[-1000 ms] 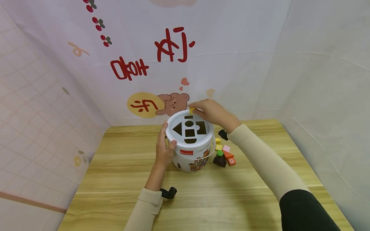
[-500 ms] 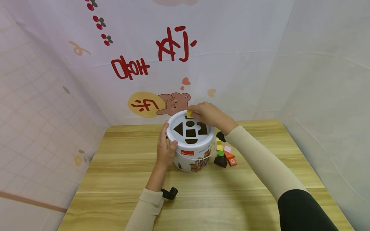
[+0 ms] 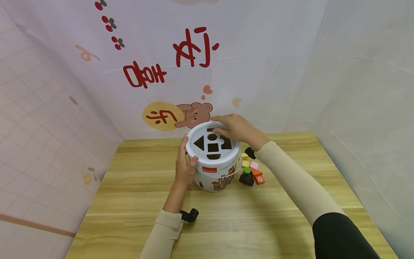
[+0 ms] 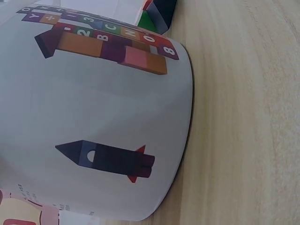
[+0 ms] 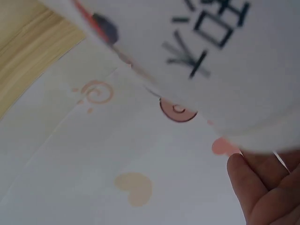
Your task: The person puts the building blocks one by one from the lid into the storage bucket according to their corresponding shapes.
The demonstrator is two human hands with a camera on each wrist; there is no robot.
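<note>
A white toy-block bucket (image 3: 213,180) stands on the table. Its lid (image 3: 202,154) has several cut-out shapes, among them a triangle, a circle and a square. My left hand (image 3: 184,172) holds the bucket's left side, fingers along the rim and thumb at the front. The right hand (image 3: 237,127) is over the far right part of the lid, its fingertips by the rear rectangular slot (image 3: 210,130); no block shows in its fingers. In the left wrist view the printed bucket wall (image 4: 93,108) fills the left; in the right wrist view fingers (image 5: 246,183) touch the rim's edge.
Right of the bucket lie several loose blocks: a green cylinder (image 3: 247,170), a dark arch-like block (image 3: 247,180), an orange-red block with a 0 (image 3: 260,179), a pink block (image 3: 254,165) and yellow ones (image 3: 245,164). A printed cloth (image 3: 265,72) hangs behind the wooden table (image 3: 139,201).
The yellow block pinched in my right hand went down to the rear slot and is out of sight now. That hand stays over the lid. The left hand keeps its hold.
</note>
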